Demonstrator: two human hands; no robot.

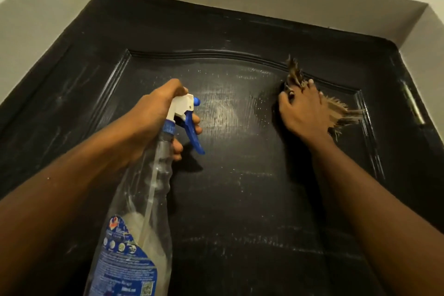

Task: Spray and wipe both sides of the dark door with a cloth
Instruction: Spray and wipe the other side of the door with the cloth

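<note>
Closest to the lens, a clear spray bottle [134,259] with a blue label is held up by the left hand [156,113]. Its fingers [195,119] are curled round the neck and over the blue trigger [194,136], and the nozzle is pointed at the dark door [240,199]. Right of the bottle, a frayed tan cloth [343,113] is bunched under the bent fingers [310,85] of the right hand [302,113] and pressed against the door's arched panel. Pale streaks and droplets are seen on the panel just right of the bottle's nozzle. Far right of the bottle, a metal fitting [413,106] is seen at the door's edge.
</note>
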